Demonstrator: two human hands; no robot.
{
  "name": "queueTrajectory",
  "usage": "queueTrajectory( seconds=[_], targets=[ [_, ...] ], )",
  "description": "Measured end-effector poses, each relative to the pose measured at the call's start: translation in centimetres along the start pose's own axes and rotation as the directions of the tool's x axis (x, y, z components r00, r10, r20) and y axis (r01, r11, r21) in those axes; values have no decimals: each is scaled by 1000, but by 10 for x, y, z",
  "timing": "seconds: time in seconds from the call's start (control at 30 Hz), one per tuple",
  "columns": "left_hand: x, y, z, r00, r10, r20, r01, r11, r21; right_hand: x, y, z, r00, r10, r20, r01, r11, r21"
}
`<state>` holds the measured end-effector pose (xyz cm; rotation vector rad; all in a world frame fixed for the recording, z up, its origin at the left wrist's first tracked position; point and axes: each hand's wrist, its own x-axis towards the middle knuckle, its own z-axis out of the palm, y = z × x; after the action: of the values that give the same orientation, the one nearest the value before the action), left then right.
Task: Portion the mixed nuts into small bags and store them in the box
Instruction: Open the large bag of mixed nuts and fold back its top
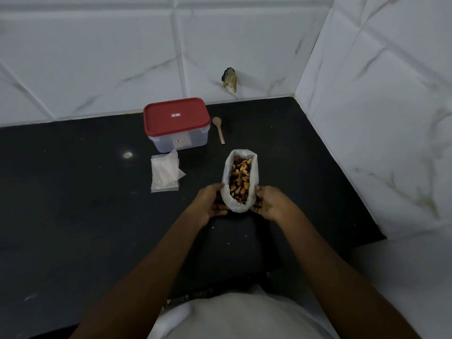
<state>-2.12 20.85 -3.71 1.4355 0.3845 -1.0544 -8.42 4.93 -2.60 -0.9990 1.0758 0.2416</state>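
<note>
A white bag of mixed nuts [240,178] stands open on the black counter [73,204], its rim rolled down and the nuts showing. My left hand [211,203] holds its left side near the base. My right hand [267,203] holds its right side. A clear box with a red lid [176,123] stands shut at the back, near the wall. A stack of small clear bags [165,173] lies flat in front of the box, left of the nut bag. A small wooden spoon [218,129] lies to the right of the box.
White marbled tile walls close the counter at the back and on the right, meeting in a corner. A dark stub [230,78] sticks out of the back wall above the spoon. The counter's near edge runs along my body.
</note>
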Motion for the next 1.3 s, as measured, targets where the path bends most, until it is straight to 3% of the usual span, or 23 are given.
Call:
queueTrajectory(
  seconds=[0.1,0.17,0.23,0.33,0.47,0.6,0.9,1.1,1.3],
  targets=[
    [6,-3,2,986,130,-100,-111,978,175,1,0,3,998,-56,-15,54,993,-100],
    [8,-6,3,971,213,-106,-163,921,353,7,5,1,981,-180,-78,155,955,-252],
    [8,-4,3,952,293,-86,-196,803,563,12,10,-2,923,-359,-138,254,838,-483],
    [10,5,0,886,454,-95,-228,604,764,18,9,-4,813,-574,-102,297,558,-775],
    [19,16,5,803,594,-39,-355,530,770,20,0,-1,809,-587,-36,300,465,-833],
    [28,21,8,816,577,9,-365,504,783,25,-7,4,799,-601,32,332,396,-856],
    [38,27,-8,884,467,35,-338,585,737,37,-19,1,806,-590,52,303,334,-893],
    [39,40,1,836,549,6,-356,533,768,42,-35,6,744,-661,102,404,323,-856],
    [50,57,2,899,437,-20,-269,589,762,54,-50,7,729,-668,147,424,272,-864]
  ],
)
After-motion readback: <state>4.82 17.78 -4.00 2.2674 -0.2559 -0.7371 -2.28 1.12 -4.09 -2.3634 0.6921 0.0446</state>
